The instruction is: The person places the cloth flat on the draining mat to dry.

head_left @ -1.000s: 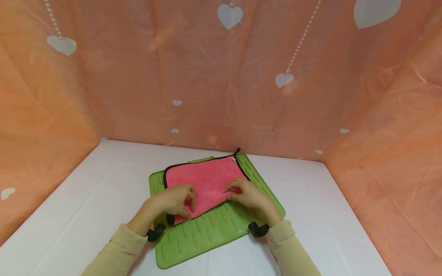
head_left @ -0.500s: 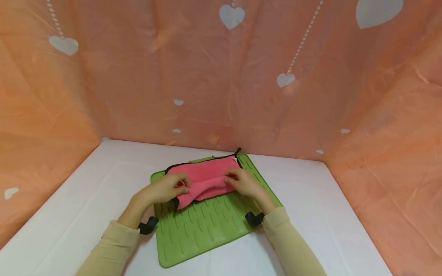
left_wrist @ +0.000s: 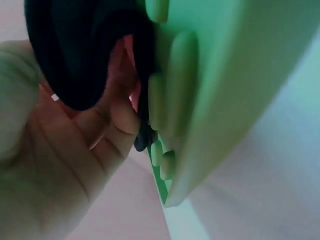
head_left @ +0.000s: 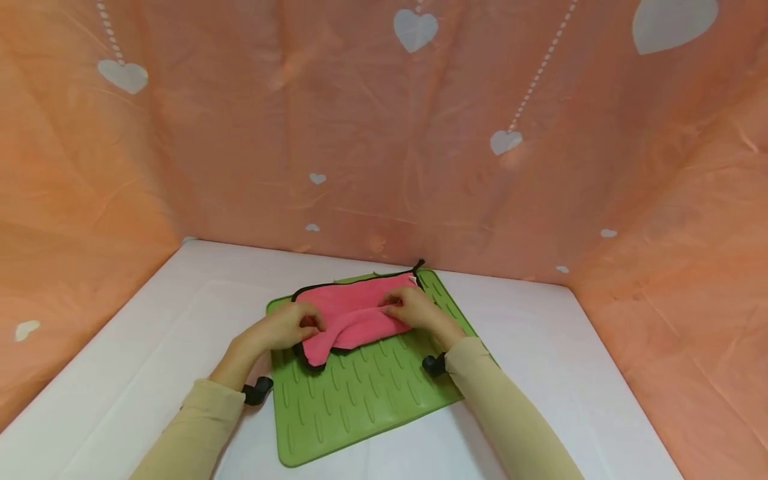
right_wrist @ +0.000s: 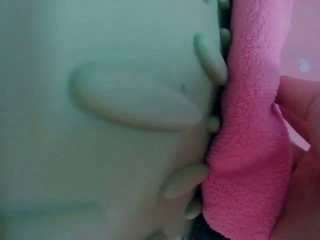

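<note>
A pink fleece cloth with black edging point(head_left: 342, 298) lies across the far half of a ridged green mat point(head_left: 360, 413). Its near part is gathered up into a raised, rounded fold, and the near left corner droops onto the mat. At the left end my left hand point(head_left: 293, 327) pinches the cloth; the left wrist view has its fingers beside the curled black edge point(left_wrist: 75, 60). My right hand point(head_left: 413, 308) pinches the fold between thumb and fingers at the right. Up close, the thick pink fold point(right_wrist: 250, 150) hides part of the right fingers.
A white table surface point(head_left: 150, 373) surrounds the mat. Orange sheeting with white hearts point(head_left: 372, 133) stands behind and on both sides. A black loop point(head_left: 419, 265) sticks out at the cloth's far right corner. Dark wrist mounts point(head_left: 258, 391) sit on both wrists.
Both hands have moved away from the body, lifting the cloth's near edge into a fold. More of the mat's near part shows. Most recently, the near left corner has dropped lower.
</note>
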`<action>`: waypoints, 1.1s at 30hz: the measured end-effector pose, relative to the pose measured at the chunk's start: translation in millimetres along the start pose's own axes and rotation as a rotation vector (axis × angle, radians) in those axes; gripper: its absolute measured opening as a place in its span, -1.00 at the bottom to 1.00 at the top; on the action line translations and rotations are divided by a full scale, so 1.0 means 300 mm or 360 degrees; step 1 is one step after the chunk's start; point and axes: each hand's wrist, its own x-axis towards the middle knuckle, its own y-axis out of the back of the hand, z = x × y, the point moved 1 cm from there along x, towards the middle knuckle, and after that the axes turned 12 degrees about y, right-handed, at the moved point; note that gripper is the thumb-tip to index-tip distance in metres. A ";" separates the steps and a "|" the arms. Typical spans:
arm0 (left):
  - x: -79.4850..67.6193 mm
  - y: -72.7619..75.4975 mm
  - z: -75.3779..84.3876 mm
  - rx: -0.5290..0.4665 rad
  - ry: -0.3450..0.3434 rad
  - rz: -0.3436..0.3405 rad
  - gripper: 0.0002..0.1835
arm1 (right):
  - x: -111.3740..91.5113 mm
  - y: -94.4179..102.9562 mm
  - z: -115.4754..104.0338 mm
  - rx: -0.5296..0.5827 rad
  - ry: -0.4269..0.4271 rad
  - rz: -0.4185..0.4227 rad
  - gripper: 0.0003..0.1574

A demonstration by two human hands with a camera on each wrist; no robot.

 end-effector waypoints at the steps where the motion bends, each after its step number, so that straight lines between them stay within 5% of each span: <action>1: 0.000 -0.001 -0.002 -0.0010 -0.0003 -0.0021 -0.84 | -0.001 0.000 0.000 -0.0009 0.0007 0.0000 -0.80; 12: -0.012 0.017 0.073 -0.0002 -0.0123 0.0081 -0.74 | -0.091 0.029 -0.061 -0.0158 0.0201 0.0315 -0.84; 17: -0.027 0.012 0.143 -0.0027 -0.0242 -0.0009 -0.76 | -0.162 0.036 -0.082 -0.0167 0.0251 0.0408 -0.87; 24: -0.028 -0.025 0.156 0.0018 -0.0377 -0.0197 -0.85 | -0.204 0.014 -0.074 -0.0175 0.0294 0.0218 -0.85; 33: -0.034 -0.046 0.123 0.0056 -0.0115 -0.0261 -0.67 | -0.171 -0.001 -0.039 -0.0158 0.0321 -0.0028 -0.74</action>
